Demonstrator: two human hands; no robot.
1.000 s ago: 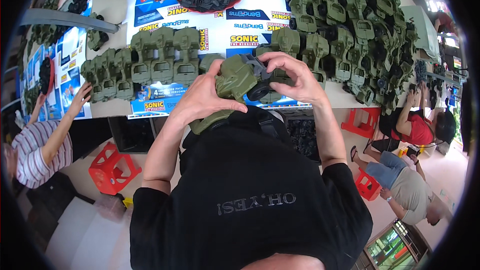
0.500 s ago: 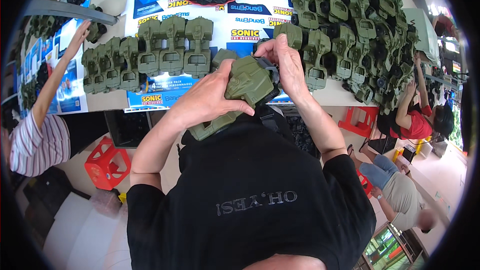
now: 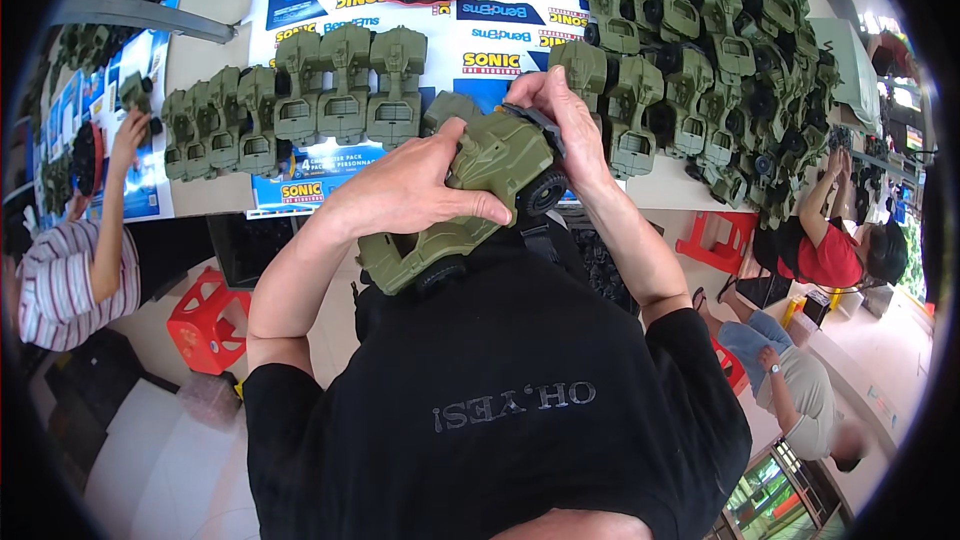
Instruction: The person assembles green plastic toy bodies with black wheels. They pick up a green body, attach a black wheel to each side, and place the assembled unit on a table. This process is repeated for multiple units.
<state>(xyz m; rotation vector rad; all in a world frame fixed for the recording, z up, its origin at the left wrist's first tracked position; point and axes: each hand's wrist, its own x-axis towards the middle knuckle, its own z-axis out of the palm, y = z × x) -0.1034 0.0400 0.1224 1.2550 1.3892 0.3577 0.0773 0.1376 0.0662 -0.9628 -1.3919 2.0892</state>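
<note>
An olive-green toy truck (image 3: 505, 152) with black wheels is tilted in front of my chest, near the table's front edge. My left hand (image 3: 405, 185) is wrapped over its body, with the thumb along the near side. At the truck's right end, the fingers of my right hand (image 3: 572, 135) are closed on a dark grey plastic part (image 3: 546, 130) that lies against the truck. How far that part is seated cannot be seen. Just behind my hands, another green truck body (image 3: 452, 110) sits on the table.
A row of green toy trucks (image 3: 345, 85) stands to the left on printed sheets. Many more trucks (image 3: 690, 105) are massed at the right. A red bowl (image 3: 432, 0) of dark grey parts stands at the back. Co-workers sit on both sides; a red stool (image 3: 205, 325) is at lower left.
The truck has rolled and dropped slightly toward my lower left, exposing its wheels. Both hands keep their hold. At the left, a co-worker's hand has pulled back with a small green truck.
</note>
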